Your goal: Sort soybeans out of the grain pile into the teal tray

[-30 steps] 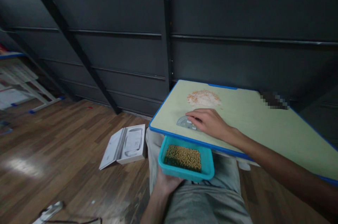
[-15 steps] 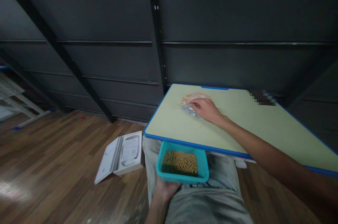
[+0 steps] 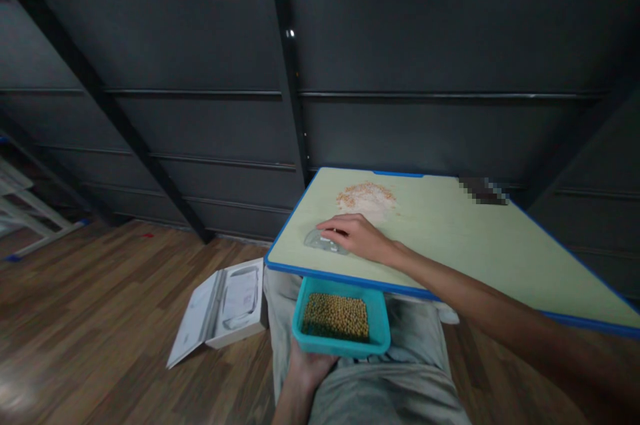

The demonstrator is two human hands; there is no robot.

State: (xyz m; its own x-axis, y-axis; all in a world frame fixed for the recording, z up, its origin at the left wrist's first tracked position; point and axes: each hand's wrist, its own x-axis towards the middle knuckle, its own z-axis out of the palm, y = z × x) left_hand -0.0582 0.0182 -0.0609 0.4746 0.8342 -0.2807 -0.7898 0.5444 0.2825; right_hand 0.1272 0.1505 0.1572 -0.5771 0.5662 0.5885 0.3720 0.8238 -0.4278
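Observation:
My right hand lies on the pale green table near its front left edge, fingers pressed on a clear plastic protractor-like scraper. A pile of mixed white and tan grains sits farther back on the table. My left hand holds a teal tray from below, just under the table's blue edge. The tray is filled with yellowish beans.
An open white box lies on the wooden floor to the left. A dark panelled wall with a slanted beam stands behind the table. A blurred dark object rests at the table's back edge. My lap is under the tray.
My right hand pushed the clear scraper up to the grain pile, then drew it back toward the table's front edge. The tray stayed under the edge.

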